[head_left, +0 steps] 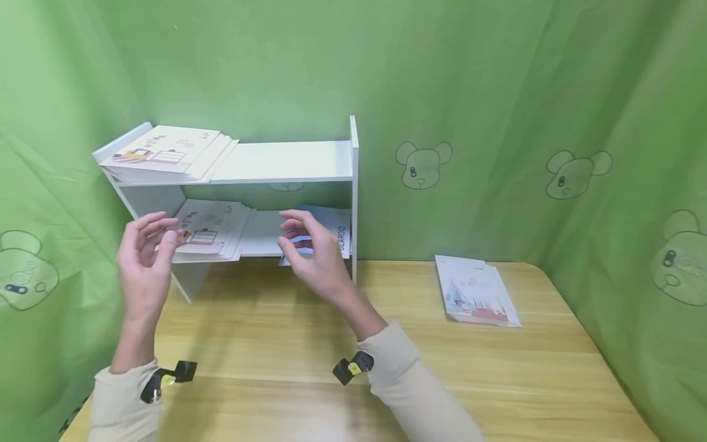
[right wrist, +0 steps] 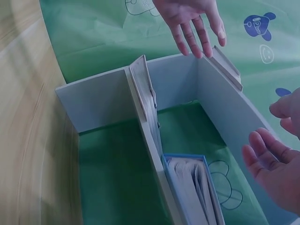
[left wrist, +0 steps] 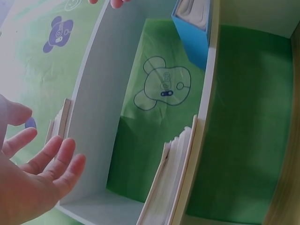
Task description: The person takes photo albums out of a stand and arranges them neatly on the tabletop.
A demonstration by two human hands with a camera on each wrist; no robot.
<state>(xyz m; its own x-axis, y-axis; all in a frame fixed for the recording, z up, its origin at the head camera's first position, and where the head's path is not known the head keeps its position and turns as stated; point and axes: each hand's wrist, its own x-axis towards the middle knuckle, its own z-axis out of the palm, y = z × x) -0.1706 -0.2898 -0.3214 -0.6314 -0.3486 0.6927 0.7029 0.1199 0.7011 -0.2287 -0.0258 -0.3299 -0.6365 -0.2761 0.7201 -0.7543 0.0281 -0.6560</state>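
The left hand (head_left: pixel 145 248) hung near the lower booklets (head_left: pixel 218 222), the right hand (head_left: pixel 319 253) near the POLAROID album (head_left: pixel 334 217), fingers and thumbs apart.

Around us, green curtains (head_left: pixel 480 80) hang in soft folds behind and at both sides, printed with outlined bear heads (head_left: pixel 424 166). Below we see a pale wood-grain table (head_left: pixel 513 374) with a rounded far-right corner, a white two-tier shelf (head_left: pixel 293 161) at its back left, and light glinting off its near surface.

Wooden table (head_left: pixel 270 350), booklets (head_left: pixel 477 291), white shelf (head_left: pixel 293 161) with booklet stacks (head_left: pixel 171 147), blue album (head_left: pixel 334 222)
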